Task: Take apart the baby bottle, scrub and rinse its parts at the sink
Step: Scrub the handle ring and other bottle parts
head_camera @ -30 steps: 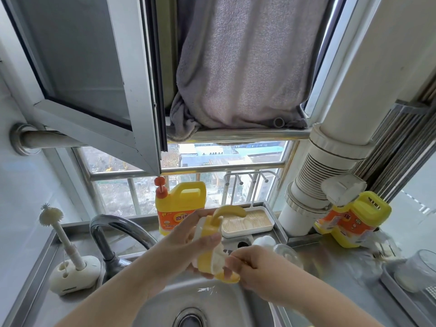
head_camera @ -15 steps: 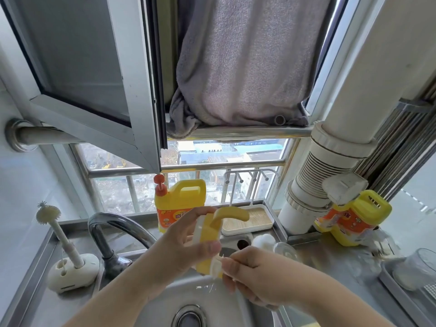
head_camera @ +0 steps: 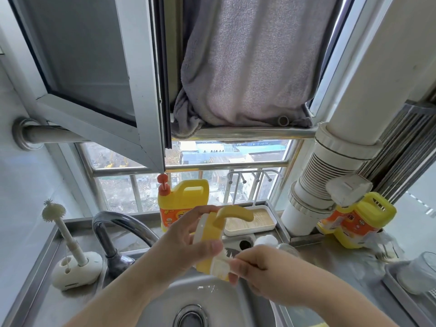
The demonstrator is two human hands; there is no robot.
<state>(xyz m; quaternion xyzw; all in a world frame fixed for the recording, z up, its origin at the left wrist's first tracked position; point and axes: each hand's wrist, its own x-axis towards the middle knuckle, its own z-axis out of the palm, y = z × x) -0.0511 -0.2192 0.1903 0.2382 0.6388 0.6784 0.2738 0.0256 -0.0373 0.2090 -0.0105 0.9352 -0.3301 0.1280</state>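
- The yellow bottle collar [head_camera: 210,234], with its curved handle [head_camera: 232,213] pointing toward the back edge of the sink counter, was held above the sink basin [head_camera: 165,300], close to the basin's back rim.
- It was gripped by the left hand [head_camera: 188,244], the thumb pressed across its front and the other fingers curled behind it.
- A small pale part [head_camera: 220,267] at the collar's lower end was pinched between the fingertips of the right hand [head_camera: 264,274].
- Compared with a second earlier, the right hand had been drawn down and to the right, and more of the pale part was exposed below the collar.
- The part was judged to be coming free; disassembly was under way, while scrubbing and rinsing were not yet begun.
- The bottle brush [head_camera: 61,230] was left standing in its holder at the counter's left edge, and no water was seen at the faucet [head_camera: 118,230].
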